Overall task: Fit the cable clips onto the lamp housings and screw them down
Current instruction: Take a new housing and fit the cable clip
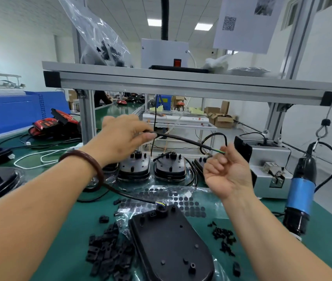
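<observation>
A: Nearest, flat on the green tabletop point(84, 218): black lamp housing point(171, 246), back up. Rigid moulded plastic, probably light, lens side likely easy to scratch. Best steadied by the rim, clear of the screw bosses.

B: And the blue electric screwdriver point(301, 193) hanging at the right?

A: Heavier; best taken round the blue barrel.

B: Hands?

A: Left hand point(124, 136) pinching the black cable point(181, 138), raised over the far row of housings point(170, 169). Right hand point(226, 171) palm up, fingers curled by the bared wire ends; cannot tell whether gripping. Cable limp, rubbery, a little springy.

B: Cable clips point(108, 254)?

A: Piled left of the near housing. Small, hard, light; fingertip work, one at a time. Screws point(224, 238) scattered to its right, smaller yet, apt to roll.

B: Any writing?

A: Only a QR code on the sheet point(244, 27) hanging far right; nothing legible.
</observation>
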`<state>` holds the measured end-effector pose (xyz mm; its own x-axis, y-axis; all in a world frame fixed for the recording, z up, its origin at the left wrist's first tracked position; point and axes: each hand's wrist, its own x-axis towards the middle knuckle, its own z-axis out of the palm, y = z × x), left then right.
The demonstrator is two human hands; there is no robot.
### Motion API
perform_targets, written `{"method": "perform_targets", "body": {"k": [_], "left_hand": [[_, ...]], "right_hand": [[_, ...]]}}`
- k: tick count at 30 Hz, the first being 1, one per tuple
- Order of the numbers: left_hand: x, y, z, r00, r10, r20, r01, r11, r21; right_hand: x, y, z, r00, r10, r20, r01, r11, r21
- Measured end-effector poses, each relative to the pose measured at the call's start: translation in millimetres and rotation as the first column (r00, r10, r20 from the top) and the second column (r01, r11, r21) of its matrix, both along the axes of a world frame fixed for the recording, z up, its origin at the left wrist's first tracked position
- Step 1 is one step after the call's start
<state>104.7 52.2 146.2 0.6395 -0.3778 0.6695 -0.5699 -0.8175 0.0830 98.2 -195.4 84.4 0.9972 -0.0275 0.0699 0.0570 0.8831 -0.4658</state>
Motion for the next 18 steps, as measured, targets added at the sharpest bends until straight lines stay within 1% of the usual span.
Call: {"method": "perform_targets", "body": {"k": [3, 5, 7, 10, 12, 15, 18], "left_hand": [[2.1, -0.3, 4.3, 0.997, 0.011, 0.071, -0.015, 0.998, 0.062], [3.8, -3.8, 7.6, 0.991, 0.025, 0.130, -0.037, 0.995, 0.098], [5.2, -8.8, 11.7, 0.986, 0.041, 0.164, -0.065, 0.988, 0.139], [7.8, -20.3, 12.0, 0.986, 0.021, 0.165, -0.059, 0.971, 0.230], [10.7, -26.6, 9.6, 0.989, 0.010, 0.147, -0.049, 0.963, 0.263], [16.1, -32.7, 7.9, 0.994, -0.008, 0.113, -0.025, 0.959, 0.284], [18.0, -36.4, 5.3, 0.993, -0.006, 0.120, -0.032, 0.948, 0.317]], "right_hand": [[-0.5, -12.7, 3.0, 0.999, -0.035, -0.034, 0.034, 0.998, -0.044], [-0.5, -20.9, 8.2, 0.993, -0.102, -0.051, 0.098, 0.993, -0.072], [-0.4, -30.5, 12.7, 0.984, -0.166, -0.065, 0.162, 0.985, -0.067], [-0.9, -45.6, 12.9, 0.967, -0.237, -0.099, 0.233, 0.971, -0.047], [-1.7, -53.2, 9.4, 0.957, -0.260, -0.131, 0.256, 0.966, -0.044], [-2.4, -62.2, 4.3, 0.949, -0.266, -0.171, 0.264, 0.964, -0.036], [-2.6, -67.8, 0.3, 0.944, -0.248, -0.219, 0.249, 0.968, -0.022]]}}
